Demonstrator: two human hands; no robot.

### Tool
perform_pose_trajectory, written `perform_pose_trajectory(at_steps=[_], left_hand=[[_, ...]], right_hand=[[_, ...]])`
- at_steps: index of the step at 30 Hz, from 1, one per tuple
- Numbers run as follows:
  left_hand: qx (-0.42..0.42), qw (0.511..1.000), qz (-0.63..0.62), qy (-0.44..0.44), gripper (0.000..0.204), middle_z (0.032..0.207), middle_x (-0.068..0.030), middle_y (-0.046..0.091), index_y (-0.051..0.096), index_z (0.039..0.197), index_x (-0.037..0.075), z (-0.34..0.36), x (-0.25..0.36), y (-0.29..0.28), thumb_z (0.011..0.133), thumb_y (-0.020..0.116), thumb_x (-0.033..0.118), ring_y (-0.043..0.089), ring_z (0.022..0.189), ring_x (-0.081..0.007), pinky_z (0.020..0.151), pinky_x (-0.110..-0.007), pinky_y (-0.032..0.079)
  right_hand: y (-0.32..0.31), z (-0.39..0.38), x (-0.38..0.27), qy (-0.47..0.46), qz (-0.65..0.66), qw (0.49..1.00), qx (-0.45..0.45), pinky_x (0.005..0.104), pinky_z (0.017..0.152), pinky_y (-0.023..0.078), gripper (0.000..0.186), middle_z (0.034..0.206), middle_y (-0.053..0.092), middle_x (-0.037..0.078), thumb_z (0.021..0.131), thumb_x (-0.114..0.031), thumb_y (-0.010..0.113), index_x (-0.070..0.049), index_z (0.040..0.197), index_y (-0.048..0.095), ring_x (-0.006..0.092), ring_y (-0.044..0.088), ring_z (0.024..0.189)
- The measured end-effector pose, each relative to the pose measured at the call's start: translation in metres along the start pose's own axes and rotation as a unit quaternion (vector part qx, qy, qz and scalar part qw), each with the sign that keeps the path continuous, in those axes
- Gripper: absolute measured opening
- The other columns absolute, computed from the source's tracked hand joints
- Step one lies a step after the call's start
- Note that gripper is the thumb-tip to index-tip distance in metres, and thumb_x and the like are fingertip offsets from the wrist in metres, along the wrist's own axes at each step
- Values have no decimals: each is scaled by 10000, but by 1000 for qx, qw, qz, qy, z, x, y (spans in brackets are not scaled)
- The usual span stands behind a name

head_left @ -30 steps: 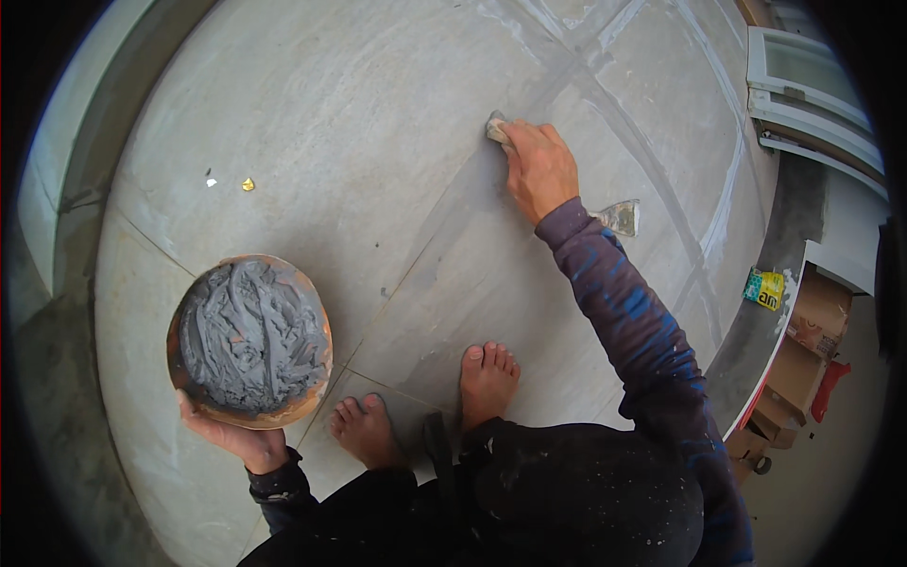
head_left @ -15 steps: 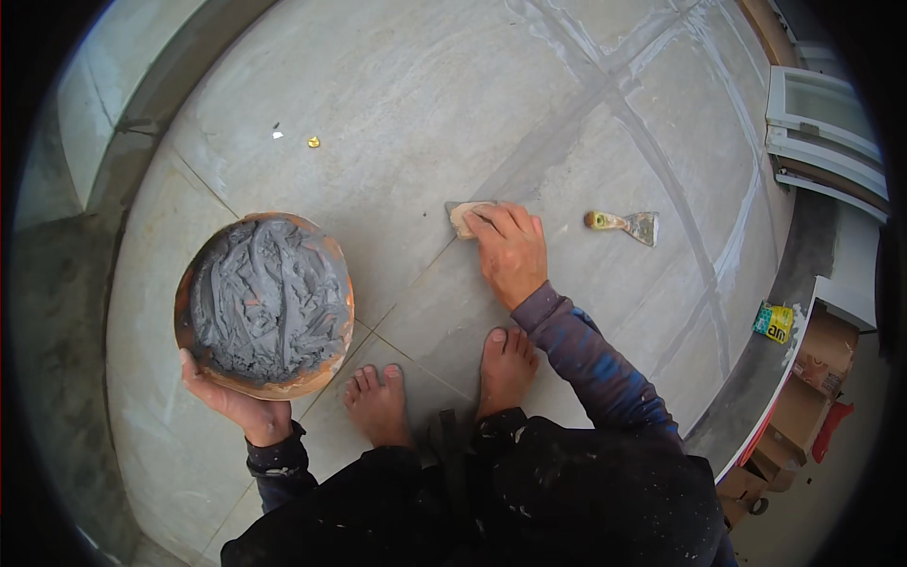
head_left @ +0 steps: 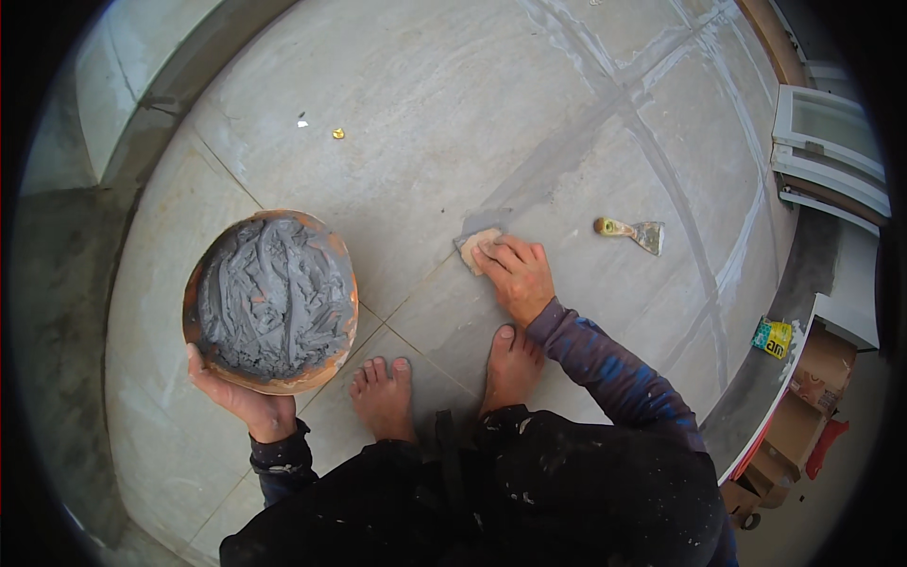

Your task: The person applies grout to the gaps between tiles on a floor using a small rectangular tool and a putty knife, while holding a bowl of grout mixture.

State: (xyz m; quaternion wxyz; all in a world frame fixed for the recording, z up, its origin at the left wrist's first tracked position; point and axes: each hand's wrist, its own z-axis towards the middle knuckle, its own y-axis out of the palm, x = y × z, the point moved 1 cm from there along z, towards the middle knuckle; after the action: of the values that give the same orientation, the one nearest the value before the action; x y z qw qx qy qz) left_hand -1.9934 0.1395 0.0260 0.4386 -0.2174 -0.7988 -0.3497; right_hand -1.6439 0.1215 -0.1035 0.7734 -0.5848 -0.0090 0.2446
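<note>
- The left hand (head_left: pixel 244 402) is curled part-way around the lower edge of a round bowl (head_left: pixel 300 385), thumb up by the rim and fingers mostly hidden beneath; the bowl is held above the floor, left of the person's feet.
- The bowl is well loaded with grey grout paste (head_left: pixel 279 293), so it is probably heavy; a palm under the base with the thumb over the rim should suit it best. Its wall looks fairly stiff, though its material is hard to tell.
- The paste looks thick and soft, holding its ridges; smears on the rim could make the grip slippery.
- The right hand (head_left: pixel 518 279) is nearly closed, thumb and fingers pinching a flat beige-and-grey spreader (head_left: pixel 480 248) at the floor, beside a wet grey smear on a tile joint.
- The spreader seems light and perhaps slightly flexible; the grip belongs on its beige back, away from the coated edge.
- A putty knife (head_left: pixel 631 232) lies on the tiles to the right, untouched; its handle would be the clean hold.
</note>
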Motion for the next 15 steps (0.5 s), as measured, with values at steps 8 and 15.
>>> perform_pose_trajectory(at_steps=[8,15], left_hand=[[-35,999,-18,2,591,1392,-58,590,554,1378,71,24,5,-10,1029,464,541,557,1279,-238,1110,-407,402],[-25,999,-34,8,601,1382,-62,597,553,1380,70,20,-2,-54,1030,451,547,561,1275,-237,1100,-406,413]], right_hand=[[2,45,-38,-9,6,1000,-14,402,876,423,396,1159,636,19,833,-77,624,-97,1221,701,242,577,1167],[11,-15,-89,-17,48,994,-98,401,862,417,417,1152,637,19,826,-78,643,-101,1239,701,239,573,1149]])
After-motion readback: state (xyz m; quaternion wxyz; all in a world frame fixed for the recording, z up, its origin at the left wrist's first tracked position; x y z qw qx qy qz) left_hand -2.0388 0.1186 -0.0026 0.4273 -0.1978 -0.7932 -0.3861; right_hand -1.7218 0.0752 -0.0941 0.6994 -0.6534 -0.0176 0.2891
